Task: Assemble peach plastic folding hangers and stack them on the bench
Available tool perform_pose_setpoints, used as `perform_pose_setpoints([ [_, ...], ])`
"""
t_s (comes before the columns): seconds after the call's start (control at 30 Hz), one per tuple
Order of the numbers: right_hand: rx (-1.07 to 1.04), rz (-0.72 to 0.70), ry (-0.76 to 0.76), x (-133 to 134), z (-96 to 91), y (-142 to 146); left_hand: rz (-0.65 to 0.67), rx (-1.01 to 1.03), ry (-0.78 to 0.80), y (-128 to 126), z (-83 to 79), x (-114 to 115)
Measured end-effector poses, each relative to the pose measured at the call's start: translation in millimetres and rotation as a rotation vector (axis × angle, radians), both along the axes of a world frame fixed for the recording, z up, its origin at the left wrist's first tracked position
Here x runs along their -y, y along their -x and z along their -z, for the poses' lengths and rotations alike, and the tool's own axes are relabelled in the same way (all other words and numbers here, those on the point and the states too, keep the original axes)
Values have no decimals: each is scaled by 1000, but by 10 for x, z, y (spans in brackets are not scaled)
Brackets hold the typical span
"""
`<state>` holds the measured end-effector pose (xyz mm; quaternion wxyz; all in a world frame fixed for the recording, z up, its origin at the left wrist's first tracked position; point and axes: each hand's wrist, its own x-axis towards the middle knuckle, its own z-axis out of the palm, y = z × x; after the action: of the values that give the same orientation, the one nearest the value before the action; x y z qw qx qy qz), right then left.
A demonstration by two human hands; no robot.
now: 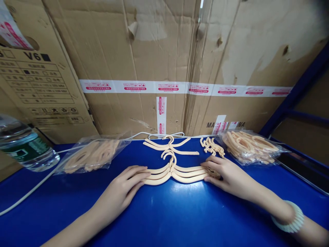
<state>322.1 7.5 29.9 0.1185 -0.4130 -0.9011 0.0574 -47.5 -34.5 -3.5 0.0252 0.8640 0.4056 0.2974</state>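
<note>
A small stack of cream plastic hangers (pixel 174 171) lies flat on the blue table (pixel 164 212). My left hand (pixel 123 192) rests flat on the table with its fingers stretched out, touching the stack's left ends. My right hand (pixel 226 175) lies over the stack's right ends, fingers spread and pressing on them. Two more hangers (pixel 168 145) lie just behind the stack. A little heap of loose hook pieces (pixel 212 145) sits beside my right hand's fingertips.
A clear bag of hanger parts (pixel 95 154) lies at the left, another bag (pixel 250 145) at the right. A water bottle (pixel 24 144) lies on its side far left. A white cable (pixel 31 190) crosses the table. Taped cardboard boxes (pixel 159 61) wall off the back.
</note>
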Motion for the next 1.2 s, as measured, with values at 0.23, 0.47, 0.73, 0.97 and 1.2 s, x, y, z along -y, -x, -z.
perform_pose_setpoints([
  [0.23, 23, 30, -7, 23, 12, 18, -23, -22, -11, 5, -3, -3],
  [0.47, 29, 37, -32, 23, 31, 25, -46, -6, -29, -18, -36, 19],
  [0.73, 54, 54, -38, 26, 38, 10, -69, 16, -10, -12, 42, 29],
  [0.97, 57, 56, -37, 36, 39, 17, -58, 3, -15, -24, -19, 48],
  [1.2, -90, 41, -23, 44, 6, 40, -71, 31, -7, -9, 4, 79],
])
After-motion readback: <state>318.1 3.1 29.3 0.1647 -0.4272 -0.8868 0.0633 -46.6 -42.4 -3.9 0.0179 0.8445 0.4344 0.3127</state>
